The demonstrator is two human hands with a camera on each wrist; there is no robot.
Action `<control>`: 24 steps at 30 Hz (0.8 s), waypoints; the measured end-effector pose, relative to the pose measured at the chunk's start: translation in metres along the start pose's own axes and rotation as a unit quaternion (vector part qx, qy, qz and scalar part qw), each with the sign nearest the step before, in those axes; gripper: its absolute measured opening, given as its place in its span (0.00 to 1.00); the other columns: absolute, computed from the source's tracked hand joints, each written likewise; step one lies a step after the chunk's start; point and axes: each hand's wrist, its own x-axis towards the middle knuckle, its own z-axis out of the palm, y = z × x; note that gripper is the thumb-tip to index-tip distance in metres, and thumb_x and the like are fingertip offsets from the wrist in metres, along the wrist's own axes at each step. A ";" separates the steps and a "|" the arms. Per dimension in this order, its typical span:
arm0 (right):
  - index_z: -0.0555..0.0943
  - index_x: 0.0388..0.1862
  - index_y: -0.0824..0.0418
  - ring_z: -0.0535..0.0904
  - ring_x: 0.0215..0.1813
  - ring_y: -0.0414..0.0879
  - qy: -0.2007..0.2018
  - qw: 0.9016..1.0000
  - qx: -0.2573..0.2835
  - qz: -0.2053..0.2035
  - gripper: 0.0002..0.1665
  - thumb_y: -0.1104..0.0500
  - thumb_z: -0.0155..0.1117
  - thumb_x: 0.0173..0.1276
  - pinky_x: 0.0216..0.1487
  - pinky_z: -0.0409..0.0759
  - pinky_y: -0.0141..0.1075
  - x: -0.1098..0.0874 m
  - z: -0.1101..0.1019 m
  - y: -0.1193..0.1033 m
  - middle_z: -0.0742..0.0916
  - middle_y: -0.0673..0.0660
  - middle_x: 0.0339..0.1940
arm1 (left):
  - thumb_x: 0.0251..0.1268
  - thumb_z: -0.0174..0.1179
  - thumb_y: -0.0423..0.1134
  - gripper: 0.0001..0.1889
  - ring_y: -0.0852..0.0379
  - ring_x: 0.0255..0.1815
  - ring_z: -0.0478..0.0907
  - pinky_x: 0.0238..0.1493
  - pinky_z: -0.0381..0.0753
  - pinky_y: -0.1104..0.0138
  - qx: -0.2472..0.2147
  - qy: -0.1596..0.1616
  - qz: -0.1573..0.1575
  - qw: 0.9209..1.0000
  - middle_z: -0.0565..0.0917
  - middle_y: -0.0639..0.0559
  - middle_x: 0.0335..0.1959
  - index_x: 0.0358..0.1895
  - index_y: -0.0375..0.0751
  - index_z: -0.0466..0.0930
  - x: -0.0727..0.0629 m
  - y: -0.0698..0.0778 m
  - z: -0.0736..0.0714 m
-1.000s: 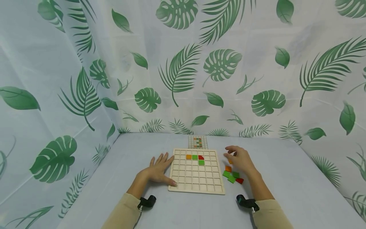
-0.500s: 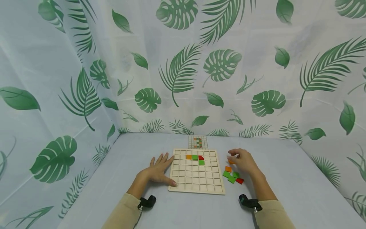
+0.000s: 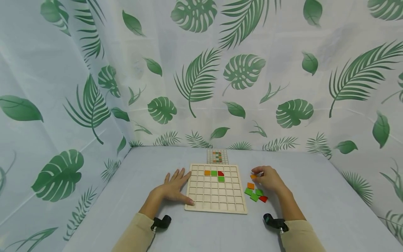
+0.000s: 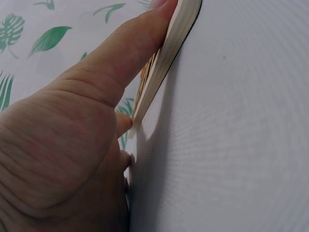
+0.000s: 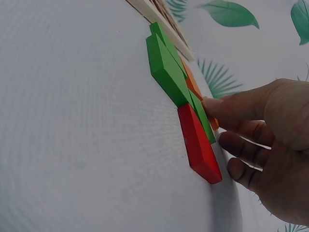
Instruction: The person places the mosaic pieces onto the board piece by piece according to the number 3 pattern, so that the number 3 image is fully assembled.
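Observation:
My left hand (image 3: 171,189) lies spread along the left side of a wooden grid board (image 3: 214,202), its thumb on the near left corner. In the left wrist view, that thumb (image 4: 116,53) reaches over the board's edge (image 4: 161,67). To the right of the board, my right hand (image 3: 270,180) pinches an orange tile (image 3: 253,176) between thumb and fingers. The right wrist view shows the thumb against this orange tile (image 5: 215,123), partly hidden behind green tiles. On the board sit an orange tile (image 3: 207,173), two green tiles (image 3: 214,173) and a red tile with a rounded corner (image 3: 220,173).
Loose green tiles (image 3: 254,197), another orange tile (image 3: 250,186) and a red tile (image 3: 263,199) lie between the board and my right wrist. A small card with a coloured grid pattern (image 3: 217,156) lies beyond the board. A leaf-print curtain (image 3: 201,70) surrounds the table.
My right hand has come down and slightly towards me onto the orange tile, and its fingers have closed on it. The left hand and the tiles on the board stay put.

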 end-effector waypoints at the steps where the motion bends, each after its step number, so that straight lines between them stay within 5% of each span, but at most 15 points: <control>1: 0.86 0.57 0.65 0.78 0.44 0.53 0.001 1.000 -0.002 -0.001 0.20 0.64 0.73 0.67 0.41 0.79 0.37 0.000 0.000 0.000 0.87 0.65 0.53 | 0.44 0.72 0.76 0.69 0.37 0.88 0.33 0.81 0.31 0.33 0.000 0.001 0.000 1.000 0.40 0.40 0.88 0.86 0.51 0.46 0.000 0.000 0.000; 15: 0.88 0.50 0.67 0.78 0.43 0.54 0.005 1.000 -0.017 -0.013 0.13 0.65 0.70 0.68 0.47 0.82 0.47 -0.003 0.001 -0.004 0.87 0.63 0.45 | 0.43 0.71 0.78 0.70 0.36 0.88 0.34 0.81 0.32 0.32 0.000 0.001 0.009 1.000 0.41 0.38 0.87 0.86 0.50 0.46 -0.001 -0.001 -0.001; 24: 0.84 0.46 0.64 0.76 0.40 0.51 0.005 1.000 -0.018 -0.016 0.10 0.67 0.70 0.67 0.40 0.76 0.39 -0.002 0.003 -0.004 0.85 0.59 0.40 | 0.44 0.71 0.77 0.69 0.37 0.88 0.33 0.81 0.31 0.32 -0.001 -0.002 0.003 1.000 0.40 0.39 0.88 0.86 0.51 0.45 0.000 -0.001 -0.001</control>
